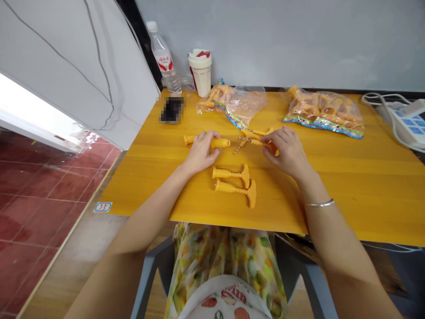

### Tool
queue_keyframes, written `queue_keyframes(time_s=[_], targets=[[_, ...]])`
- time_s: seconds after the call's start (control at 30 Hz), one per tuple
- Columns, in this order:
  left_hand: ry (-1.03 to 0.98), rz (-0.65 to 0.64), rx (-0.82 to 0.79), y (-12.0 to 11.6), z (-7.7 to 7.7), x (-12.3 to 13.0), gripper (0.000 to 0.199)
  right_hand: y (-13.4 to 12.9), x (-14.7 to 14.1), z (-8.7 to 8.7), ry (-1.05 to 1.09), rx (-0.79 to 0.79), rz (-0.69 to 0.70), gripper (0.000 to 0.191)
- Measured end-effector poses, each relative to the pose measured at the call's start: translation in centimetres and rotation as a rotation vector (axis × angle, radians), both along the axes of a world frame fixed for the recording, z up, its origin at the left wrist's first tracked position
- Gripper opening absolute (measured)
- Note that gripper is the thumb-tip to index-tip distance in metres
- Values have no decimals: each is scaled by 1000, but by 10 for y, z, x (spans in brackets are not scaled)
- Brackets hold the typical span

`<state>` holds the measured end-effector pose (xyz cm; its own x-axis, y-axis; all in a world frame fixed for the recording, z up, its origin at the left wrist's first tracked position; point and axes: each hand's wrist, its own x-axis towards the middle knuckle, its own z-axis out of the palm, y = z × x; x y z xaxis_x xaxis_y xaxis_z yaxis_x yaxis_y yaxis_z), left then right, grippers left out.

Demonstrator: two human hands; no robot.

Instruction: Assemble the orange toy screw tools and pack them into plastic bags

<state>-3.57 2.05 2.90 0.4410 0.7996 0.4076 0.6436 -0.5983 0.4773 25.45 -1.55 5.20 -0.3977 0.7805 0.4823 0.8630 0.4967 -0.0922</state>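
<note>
My left hand [201, 152] is closed around a yellow ribbed sleeve [220, 143], whose open end points right; another yellow piece [189, 140] shows beyond the hand's left side. The fingers of my right hand [287, 148] are on a yellow handle [275, 148] in a small group of yellow corkscrews [247, 133] with bare metal spirals. Nearer the front edge lie two T-shaped yellow pieces, an upper one [232, 173] and a lower one [236, 189], their handles to the right and their spirals covered by sleeves.
Behind the hands are an opened plastic bag [244, 104] with yellow parts and two filled bags [323, 110]. A water bottle [165, 60], a cream cup [201, 73] and a dark phone [171, 110] stand or lie at back left. A power strip [410, 124] with cables is at right.
</note>
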Motion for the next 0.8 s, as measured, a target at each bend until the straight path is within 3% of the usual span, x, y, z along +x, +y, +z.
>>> queue_keyframes(time_s=[0.27,0.53,0.67,0.8], targets=[[101,19,12,-2,-1,1,27,-6,-14,2,8,56,103,22],[250,-171,83,-14,10,8,31,-12,-34,-5,9,42,206,22],[222,-192,51,-15,11,9,24,-15,-39,-5,27,53,209,22],[41,-215,-56,-18,6,13,32,-20,-41,-4,25,76,209,25]])
